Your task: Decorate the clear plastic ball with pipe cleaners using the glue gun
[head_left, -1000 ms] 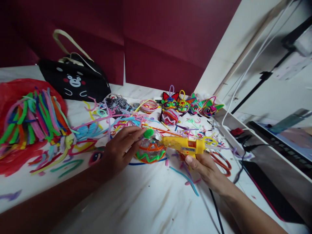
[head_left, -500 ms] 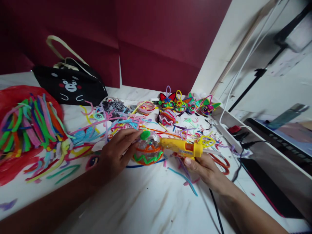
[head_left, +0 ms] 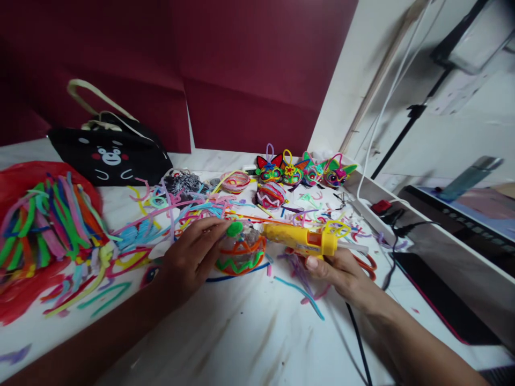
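My right hand [head_left: 338,268] is wrapped round a yellow hot glue gun [head_left: 295,239], with a glue stick [head_left: 356,247] poking out of its rear. The gun's nozzle points left, close to the upper side of a clear ball [head_left: 243,256]. Orange and green fuzzy pipe cleaners band this ball, the green one in a zigzag. My left hand [head_left: 193,254] grips the ball from the left, partly hiding it. Its fingertips lie at a green fuzzy disc [head_left: 234,229] at the top; whether they pinch the disc I cannot tell.
Loose pipe cleaners [head_left: 213,206] litter the table behind. A bundle of them [head_left: 44,220] rests on a red plastic bag [head_left: 16,300]. Several finished animal-face ornaments [head_left: 270,170], a striped ball [head_left: 271,195] and a black bag [head_left: 110,158] stand farther back. A black cord [head_left: 358,343] hangs below the gun.
The view has shifted slightly, and the background sits a little lower and more to the left. Both hands keep their hold, with the glue gun's nozzle still beside the ball.
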`<state>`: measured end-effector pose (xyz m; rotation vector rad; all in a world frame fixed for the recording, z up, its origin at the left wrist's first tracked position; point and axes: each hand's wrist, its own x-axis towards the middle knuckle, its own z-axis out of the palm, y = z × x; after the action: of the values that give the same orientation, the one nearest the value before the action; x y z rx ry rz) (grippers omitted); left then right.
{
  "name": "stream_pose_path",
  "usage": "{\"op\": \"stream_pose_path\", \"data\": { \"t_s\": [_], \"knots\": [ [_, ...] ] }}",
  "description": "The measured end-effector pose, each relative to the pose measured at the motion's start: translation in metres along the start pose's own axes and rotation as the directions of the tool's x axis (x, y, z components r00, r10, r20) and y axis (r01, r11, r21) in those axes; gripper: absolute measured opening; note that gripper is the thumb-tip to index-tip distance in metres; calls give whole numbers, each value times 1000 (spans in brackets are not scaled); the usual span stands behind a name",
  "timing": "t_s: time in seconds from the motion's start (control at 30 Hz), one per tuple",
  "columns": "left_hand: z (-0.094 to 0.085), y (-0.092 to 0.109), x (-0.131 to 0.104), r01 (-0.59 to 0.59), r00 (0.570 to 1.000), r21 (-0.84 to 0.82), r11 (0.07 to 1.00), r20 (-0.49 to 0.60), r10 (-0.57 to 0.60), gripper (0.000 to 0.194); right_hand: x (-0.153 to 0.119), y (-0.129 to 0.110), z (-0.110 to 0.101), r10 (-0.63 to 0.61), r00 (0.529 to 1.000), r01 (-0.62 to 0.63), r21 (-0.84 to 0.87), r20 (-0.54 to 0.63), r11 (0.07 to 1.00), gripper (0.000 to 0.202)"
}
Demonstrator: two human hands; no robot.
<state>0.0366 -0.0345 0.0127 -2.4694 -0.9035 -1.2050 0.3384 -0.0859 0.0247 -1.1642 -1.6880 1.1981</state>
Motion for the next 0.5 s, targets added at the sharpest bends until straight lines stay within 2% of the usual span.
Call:
{"op": "stream_pose_path", "data": {
  "t_s": [0.33,0.5],
  "knots": [
    [-2,0,1,-145,984,105,984,123,132,51,-4,-2,-6,-5,1000,5,-2,3,1000,51],
    [-1,-1,0,-169,979,109,980,133,154,54,-5,-7,-13,-45,997,44,20,63,999,45]
  ]
}}
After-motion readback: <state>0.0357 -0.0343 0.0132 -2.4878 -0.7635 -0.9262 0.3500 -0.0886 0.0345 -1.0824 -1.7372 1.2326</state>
